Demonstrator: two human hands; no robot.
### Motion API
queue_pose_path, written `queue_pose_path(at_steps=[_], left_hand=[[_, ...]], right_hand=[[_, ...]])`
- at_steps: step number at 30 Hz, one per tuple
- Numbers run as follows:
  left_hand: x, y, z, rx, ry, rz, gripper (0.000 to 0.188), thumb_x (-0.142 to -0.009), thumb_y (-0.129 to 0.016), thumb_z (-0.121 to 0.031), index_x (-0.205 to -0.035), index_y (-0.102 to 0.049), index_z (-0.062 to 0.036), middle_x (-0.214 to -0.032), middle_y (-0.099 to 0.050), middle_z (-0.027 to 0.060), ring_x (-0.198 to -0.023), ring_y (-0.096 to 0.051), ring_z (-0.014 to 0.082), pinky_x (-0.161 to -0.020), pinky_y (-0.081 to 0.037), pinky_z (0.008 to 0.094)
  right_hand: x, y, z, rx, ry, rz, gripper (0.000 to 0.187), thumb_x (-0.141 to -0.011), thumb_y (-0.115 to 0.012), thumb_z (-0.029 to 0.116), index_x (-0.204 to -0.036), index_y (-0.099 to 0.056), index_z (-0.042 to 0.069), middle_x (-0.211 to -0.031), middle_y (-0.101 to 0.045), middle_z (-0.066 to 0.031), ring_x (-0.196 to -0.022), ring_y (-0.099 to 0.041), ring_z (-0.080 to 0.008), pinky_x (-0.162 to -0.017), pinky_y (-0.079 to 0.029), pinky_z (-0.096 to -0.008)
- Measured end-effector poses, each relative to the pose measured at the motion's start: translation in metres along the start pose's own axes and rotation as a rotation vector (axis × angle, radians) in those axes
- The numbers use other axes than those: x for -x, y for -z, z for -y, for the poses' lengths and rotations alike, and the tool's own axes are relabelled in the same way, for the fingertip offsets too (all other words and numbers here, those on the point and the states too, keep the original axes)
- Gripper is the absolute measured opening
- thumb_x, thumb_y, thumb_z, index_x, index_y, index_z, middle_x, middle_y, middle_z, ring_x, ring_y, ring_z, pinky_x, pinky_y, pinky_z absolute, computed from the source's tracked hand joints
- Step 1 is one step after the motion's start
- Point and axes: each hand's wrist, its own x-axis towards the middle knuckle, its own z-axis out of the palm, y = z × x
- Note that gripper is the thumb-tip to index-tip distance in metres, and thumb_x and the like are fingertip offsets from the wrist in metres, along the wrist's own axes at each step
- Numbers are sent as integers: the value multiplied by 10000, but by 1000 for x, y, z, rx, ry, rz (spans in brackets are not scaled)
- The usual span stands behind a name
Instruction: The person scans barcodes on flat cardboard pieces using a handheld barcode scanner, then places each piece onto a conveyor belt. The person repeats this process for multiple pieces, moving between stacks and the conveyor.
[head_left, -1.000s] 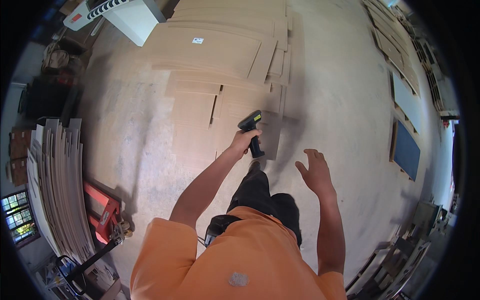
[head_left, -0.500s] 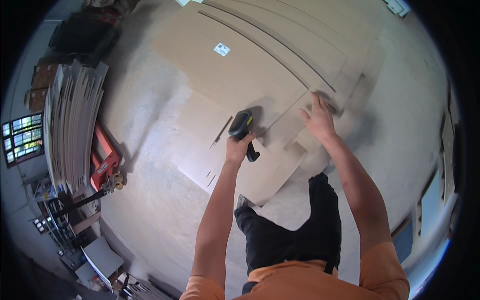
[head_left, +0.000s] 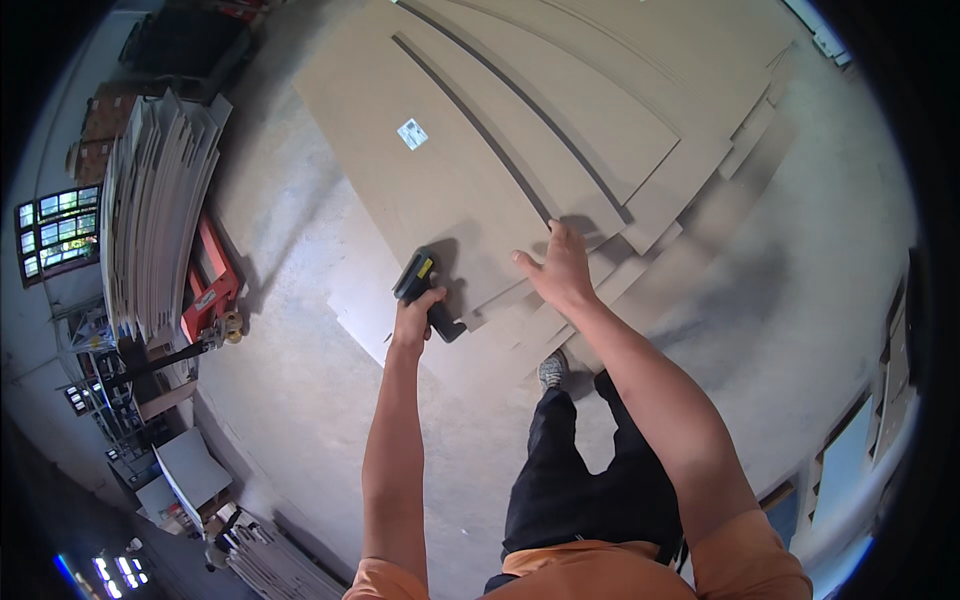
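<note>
My left hand [head_left: 410, 322] is closed round the handle of a dark barcode scanner [head_left: 415, 272] with a yellow label, held over the cardboard. Below it lies a large flat brown cardboard sheet [head_left: 440, 190] with long dark slots and a small white label [head_left: 412, 134]. My right hand [head_left: 562, 265] is over the near edge of this sheet, thumb spread from the fingers. Its fingertips are at the near end of a slot; whether they press on the cardboard I cannot tell. More sheets lie beneath, their edges staggered toward the right.
To the left stand upright cardboard sheets [head_left: 165, 220] beside a red pallet jack [head_left: 210, 280]. Brown boxes [head_left: 108, 112] and a barred window [head_left: 58, 228] are farther left. Concrete floor [head_left: 290, 400] surrounds the stack. My shoe [head_left: 551, 370] is close to its near edge.
The labelled sheet has shifted nearer and covers more of the sheet beneath. Both hands appear farther left, the scanner still in my left. My view and feet have shifted too.
</note>
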Motion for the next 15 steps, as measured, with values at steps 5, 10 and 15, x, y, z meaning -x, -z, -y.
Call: queue_pose_path(at_steps=[5, 10, 15], left_hand=[[28, -31, 31, 21, -44, 122, 285, -781, -728, -302, -926, -671, -65, -748, -611, 3, -472, -457, 92, -370, -272, 254], [55, -36, 37, -11, -170, 208, 313, -746, -770, -307, -919, -664, -69, -667, -561, -8, -445, -411, 85, -381, -267, 255], [87, -23, 51, 37, -161, 242, 351, -721, -796, -295, -968, -668, -80, -699, -574, -32, -510, -449, 62, -413, -295, 244]], right_hand=[[-5, 20, -25, 128, -19, -34, 675, -874, -686, 434, -1254, -510, -95, -1269, -575, -290, -1194, -560, -391, -1012, -447, -454], [-7, 41, -45, 164, -189, 40, 669, -921, -563, 561, -1120, -606, -76, -1137, -649, -284, -1079, -619, -432, -926, -484, -487], [64, 75, -91, 40, -196, 14, 620, -950, -538, 536, -920, -652, -73, -917, -656, -310, -908, -632, -473, -804, -488, -493]])
